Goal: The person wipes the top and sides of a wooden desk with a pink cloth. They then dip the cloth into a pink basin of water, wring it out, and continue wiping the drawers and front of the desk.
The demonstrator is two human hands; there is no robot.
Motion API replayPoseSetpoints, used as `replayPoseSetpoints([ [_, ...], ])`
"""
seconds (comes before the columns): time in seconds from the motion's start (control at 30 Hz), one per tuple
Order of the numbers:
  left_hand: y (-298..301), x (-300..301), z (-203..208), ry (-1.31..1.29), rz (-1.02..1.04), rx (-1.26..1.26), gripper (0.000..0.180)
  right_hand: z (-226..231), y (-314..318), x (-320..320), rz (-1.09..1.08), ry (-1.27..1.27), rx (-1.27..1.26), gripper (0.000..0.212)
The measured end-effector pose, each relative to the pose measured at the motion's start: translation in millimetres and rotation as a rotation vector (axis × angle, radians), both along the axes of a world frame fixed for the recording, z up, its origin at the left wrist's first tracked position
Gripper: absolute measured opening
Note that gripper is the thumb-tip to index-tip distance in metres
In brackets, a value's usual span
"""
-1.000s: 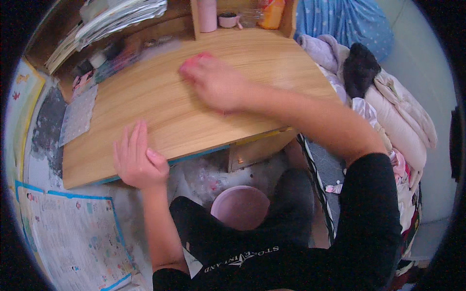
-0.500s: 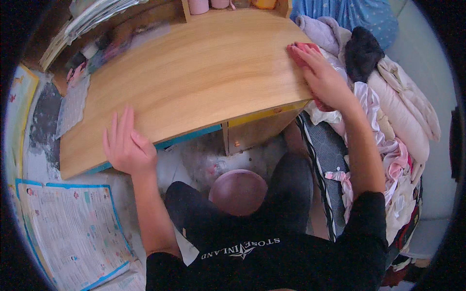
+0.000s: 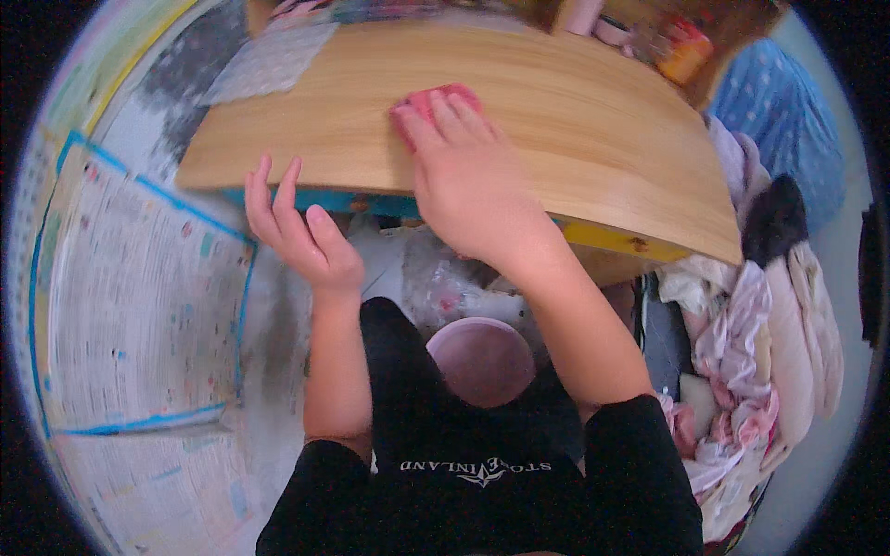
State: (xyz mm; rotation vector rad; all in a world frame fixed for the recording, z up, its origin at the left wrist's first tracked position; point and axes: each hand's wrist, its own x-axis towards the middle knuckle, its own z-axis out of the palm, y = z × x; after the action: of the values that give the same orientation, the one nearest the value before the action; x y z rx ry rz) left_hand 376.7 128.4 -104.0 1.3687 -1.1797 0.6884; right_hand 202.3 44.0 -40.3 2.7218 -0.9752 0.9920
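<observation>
So we've got the wooden tabletop (image 3: 556, 120) as the big thing here, pale wood with a teal and yellow edge strip along its near side. Left of the tabletop there's a large printed poster sheet (image 3: 130, 306) lying flat on the floor, white with blue borders and small coloured print we can't read. Right of the tabletop sits a heap of clothes (image 3: 760, 306), pinks, creams and one black piece. Below the near edge of the tabletop we see a round pink stool (image 3: 482, 357) between our knees.

Our right hand (image 3: 473, 176) lies flat on the tabletop near its middle, fingers (image 3: 445, 116) stretched out and pressing down on a pink cloth (image 3: 436, 97), not pinching it; looks like the palm pins it so it slides with the hand. Our left hand (image 3: 301, 232) hangs just off the tabletop's near edge, fingers spread open and holding nothing, touching or nearly touching the teal strip, hard to tell which.

At the far right corner of the tabletop, an orange and yellow package (image 3: 686, 56) sits blurred.
</observation>
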Motion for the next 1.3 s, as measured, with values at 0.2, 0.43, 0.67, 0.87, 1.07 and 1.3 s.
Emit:
replayPoseSetpoints([
  [0.2, 37.9, 42.4, -55.6, 0.402, 0.02, 0.133, 0.047, -1.7, 22.3, 128.9, 0.14, -0.017, -0.019, 0.05],
  [0.43, 66.7, 79.4, -81.2, 0.542, 0.076, 0.181, 0.052, 3.5, 46.6, 264.4, 0.274, 0.064, -0.019, 0.052],
  [0.67, 110.7, 126.4, -89.7, 0.477, 0.118, 0.292, 0.046, -29.9, 62.9, 220.1, 0.436, 0.034, -0.458, 0.054],
  [0.87, 100.0, 123.7, -99.2, 0.473, 0.115, 0.352, 0.045, -76.2, 33.9, 244.8, 0.499, 0.332, -0.847, 0.058],
  [1.07, 109.9, 113.9, -112.9, 0.371, 0.097, 0.436, 0.045, -68.0, 22.3, 234.5, 0.326, 0.409, -0.985, 0.065],
  [1.3, 99.7, 94.7, -117.9, 0.404, -0.006, 0.446, 0.043, -73.1, 18.8, 265.3, 0.411, 0.395, -0.793, 0.063],
])
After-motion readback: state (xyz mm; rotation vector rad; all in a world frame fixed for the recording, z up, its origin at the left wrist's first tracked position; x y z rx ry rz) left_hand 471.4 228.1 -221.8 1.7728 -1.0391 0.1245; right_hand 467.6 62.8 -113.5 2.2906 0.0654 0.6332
